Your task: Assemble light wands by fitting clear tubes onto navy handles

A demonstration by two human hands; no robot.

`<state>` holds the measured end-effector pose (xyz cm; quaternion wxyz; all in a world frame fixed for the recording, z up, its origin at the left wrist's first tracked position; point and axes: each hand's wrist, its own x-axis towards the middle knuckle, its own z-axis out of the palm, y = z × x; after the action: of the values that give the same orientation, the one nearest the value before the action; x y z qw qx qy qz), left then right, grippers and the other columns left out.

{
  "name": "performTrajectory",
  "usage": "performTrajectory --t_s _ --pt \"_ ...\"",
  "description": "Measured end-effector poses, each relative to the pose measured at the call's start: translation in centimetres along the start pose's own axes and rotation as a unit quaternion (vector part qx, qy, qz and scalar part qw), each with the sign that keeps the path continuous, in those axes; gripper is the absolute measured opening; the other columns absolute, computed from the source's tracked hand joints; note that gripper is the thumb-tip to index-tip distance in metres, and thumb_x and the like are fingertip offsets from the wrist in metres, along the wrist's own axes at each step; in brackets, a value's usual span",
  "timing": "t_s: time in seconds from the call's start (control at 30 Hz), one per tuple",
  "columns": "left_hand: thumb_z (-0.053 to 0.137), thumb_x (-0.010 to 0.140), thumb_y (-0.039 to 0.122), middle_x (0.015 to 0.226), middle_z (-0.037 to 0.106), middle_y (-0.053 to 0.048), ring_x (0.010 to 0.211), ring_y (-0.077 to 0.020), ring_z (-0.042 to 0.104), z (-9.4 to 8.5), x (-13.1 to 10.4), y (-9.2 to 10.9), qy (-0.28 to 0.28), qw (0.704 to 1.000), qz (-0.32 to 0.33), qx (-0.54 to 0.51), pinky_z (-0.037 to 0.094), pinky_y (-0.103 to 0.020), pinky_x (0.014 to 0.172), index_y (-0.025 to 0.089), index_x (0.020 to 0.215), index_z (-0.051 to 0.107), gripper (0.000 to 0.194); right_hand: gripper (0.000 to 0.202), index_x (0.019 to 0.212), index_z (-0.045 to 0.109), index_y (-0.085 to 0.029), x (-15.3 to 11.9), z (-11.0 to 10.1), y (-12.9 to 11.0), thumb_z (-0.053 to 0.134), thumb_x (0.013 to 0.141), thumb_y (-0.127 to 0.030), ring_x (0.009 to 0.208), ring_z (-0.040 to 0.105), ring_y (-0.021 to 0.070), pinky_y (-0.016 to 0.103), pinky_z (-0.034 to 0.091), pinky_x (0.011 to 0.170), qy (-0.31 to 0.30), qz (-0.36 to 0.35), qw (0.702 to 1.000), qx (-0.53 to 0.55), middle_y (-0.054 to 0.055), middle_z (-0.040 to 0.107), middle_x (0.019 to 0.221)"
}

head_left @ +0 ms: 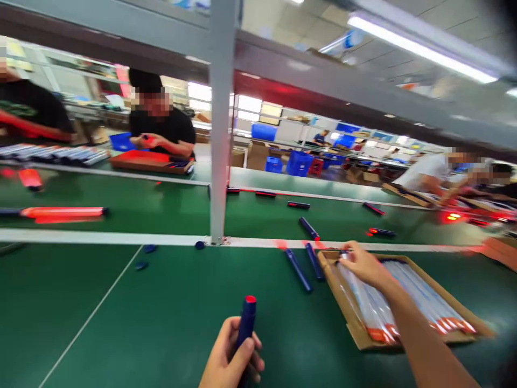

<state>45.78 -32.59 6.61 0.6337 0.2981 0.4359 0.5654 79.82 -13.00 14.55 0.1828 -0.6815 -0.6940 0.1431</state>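
My left hand (234,353) is wrapped round a dark blue tube (247,318) at the bottom centre; the tube stands nearly upright and its top end glows red. To the right, my right hand (359,263) reaches over the far left corner of a cardboard tray (355,334). Its fingers are pinched at the dark end of one of the clear wrapped sticks (420,291), which have orange ends and lie in rows in the tray. Two loose dark blue tubes (298,270) lie on the green table just left of the tray.
Small blue caps (141,265) lie on the green table (100,334) at left. A grey post (218,129) rises behind a white strip. Beyond it are more blue tubes (309,228), a glowing red stick (64,212), and people working across the table, one over a red-lit tray (141,161).
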Motion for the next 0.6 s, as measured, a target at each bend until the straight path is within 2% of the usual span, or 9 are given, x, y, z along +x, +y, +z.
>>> performTrajectory --t_s 0.03,0.07,0.1,0.17,0.23,0.27,0.37,0.53,0.6 --pt "0.075 0.073 0.064 0.081 0.062 0.0 0.056 -0.0137 0.063 0.0 -0.1 0.0 -0.022 1.0 -0.012 0.009 0.051 -0.026 0.049 0.021 0.096 0.055 0.052 0.04 0.119 0.057 -0.019 -0.8 -0.7 -0.7 0.059 0.083 -0.037 0.073 0.065 0.0218 0.039 0.051 0.071 0.03 -0.001 0.999 0.031 0.003 0.064 0.083" --pt "0.072 0.076 0.064 0.08 0.061 0.001 0.054 -0.0122 0.061 0.1 -0.2 -0.1 -0.038 0.999 -0.026 0.023 0.048 -0.023 0.046 0.022 0.1 0.054 0.052 0.051 0.127 0.053 -0.022 -1.7 -1.3 -1.7 0.065 0.08 -0.038 0.072 0.066 0.0206 0.039 0.052 0.071 0.103 -0.017 0.981 0.161 0.003 0.064 0.089" --pt "0.069 0.079 0.065 0.08 0.06 0.002 0.051 -0.0103 0.059 0.2 -0.3 -0.2 -0.049 0.997 -0.039 0.039 0.044 -0.021 0.043 0.023 0.106 0.053 0.053 0.059 0.133 0.05 -0.028 -2.7 -1.8 -3.2 0.07 0.078 -0.038 0.069 0.066 0.0189 0.039 0.054 0.068 0.175 -0.042 0.939 0.293 0.001 0.062 0.091" --pt "0.06 0.084 0.067 0.079 0.059 0.002 0.046 -0.0072 0.053 0.7 -0.7 -0.5 -0.063 0.994 -0.059 0.07 0.035 -0.017 0.039 0.024 0.119 0.05 0.057 0.053 0.129 0.056 -0.036 -4.8 -1.9 -7.0 0.073 0.079 -0.031 0.072 0.063 0.015 0.034 0.053 0.062 0.275 -0.106 0.816 0.497 -0.001 0.058 0.091" --pt "0.054 0.087 0.07 0.078 0.058 0.003 0.045 -0.006 0.049 1.4 -1.1 -0.8 -0.079 0.991 -0.069 0.089 0.033 -0.017 0.039 0.023 0.128 0.047 0.062 0.036 0.114 0.063 -0.033 -6.2 -1.0 -11.2 0.073 0.08 -0.028 0.073 0.06 0.0131 0.028 0.051 0.055 0.253 -0.111 0.739 0.614 -0.001 0.057 0.09" --pt "0.051 0.088 0.07 0.078 0.057 0.003 0.045 -0.0055 0.048 1.7 -1.3 -0.9 -0.087 0.989 -0.073 0.096 0.034 -0.017 0.04 0.022 0.131 0.046 0.064 0.035 0.112 0.063 -0.031 -6.5 -0.2 -12.9 0.075 0.079 -0.029 0.072 0.059 0.0131 0.027 0.05 0.054 0.226 -0.09 0.717 0.653 -0.002 0.057 0.089" --pt "0.05 0.089 0.07 0.077 0.056 0.003 0.046 -0.0055 0.046 2.1 -1.8 -0.8 -0.096 0.984 -0.082 0.125 0.037 -0.019 0.043 0.021 0.136 0.046 0.067 0.035 0.107 0.061 -0.027 -6.2 2.2 -15.8 0.079 0.078 -0.034 0.071 0.057 0.0128 0.026 0.051 0.055 0.183 -0.04 0.686 0.703 -0.003 0.057 0.083" --pt "0.05 0.093 0.061 0.081 0.064 -0.003 0.054 -0.0119 0.055 2.0 -2.2 0.3 -0.066 0.971 -0.07 0.221 0.043 -0.023 0.047 0.022 0.142 0.05 0.063 0.039 0.114 0.058 -0.028 -6.0 4.1 -15.8 0.078 0.081 -0.035 0.074 0.059 0.0125 0.025 0.052 0.057 0.185 -0.023 0.677 0.712 -0.004 0.056 0.084" --pt "0.053 0.093 0.055 0.096 0.072 -0.009 0.074 -0.0194 0.066 2.4 -2.3 0.6 -0.045 0.962 -0.021 0.267 0.053 -0.028 0.062 0.024 0.14 0.057 0.056 0.049 0.122 0.053 -0.03 -6.4 4.3 -16.0 0.078 0.08 -0.035 0.07 0.061 0.0124 0.024 0.051 0.054 0.18 -0.008 0.683 0.708 -0.005 0.058 0.084"
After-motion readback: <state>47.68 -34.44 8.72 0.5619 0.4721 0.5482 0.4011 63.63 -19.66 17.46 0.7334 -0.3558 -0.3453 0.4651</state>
